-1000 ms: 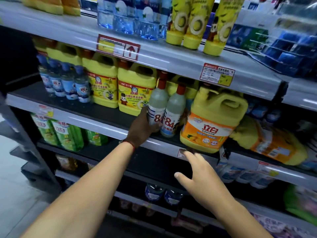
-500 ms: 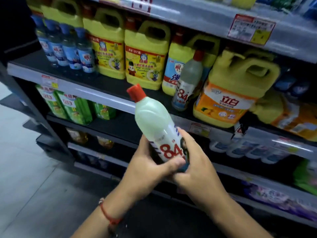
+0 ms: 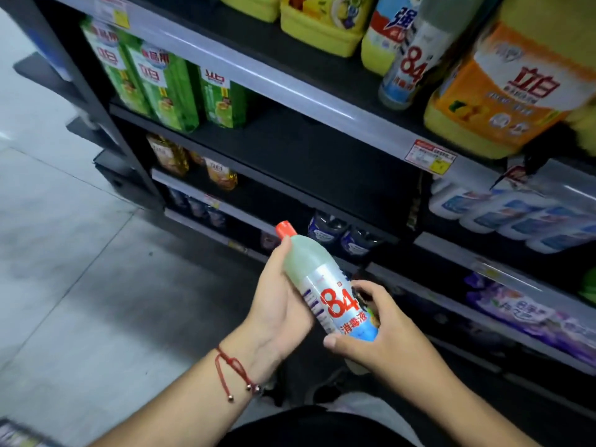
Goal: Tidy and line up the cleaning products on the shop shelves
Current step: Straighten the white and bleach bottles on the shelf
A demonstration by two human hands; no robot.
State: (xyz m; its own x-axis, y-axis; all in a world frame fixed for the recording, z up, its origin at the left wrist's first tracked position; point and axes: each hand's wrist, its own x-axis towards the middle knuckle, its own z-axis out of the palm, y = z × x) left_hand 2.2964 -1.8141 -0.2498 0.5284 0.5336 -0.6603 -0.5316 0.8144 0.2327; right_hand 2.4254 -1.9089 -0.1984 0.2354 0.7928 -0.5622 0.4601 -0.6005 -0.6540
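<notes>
A pale green "84" disinfectant bottle with a red cap is tilted in front of me, cap pointing up and left, well below the shelves. My left hand cradles its upper body from the left, fingers curled behind it. My right hand grips its lower end, thumb under the label. A second "84" bottle stands on the upper shelf beside a large orange-labelled yellow jug.
Green refill packs stand on the shelf below at left, beside a dark bare stretch. White bottles lie at right, purple packs lower down. Yellow jugs line the upper shelf. Grey floor lies to the left.
The bottle came off the upper shelf in my left hand, my right hand joined it, and both hands have lowered it. My view has dropped toward the lower shelves.
</notes>
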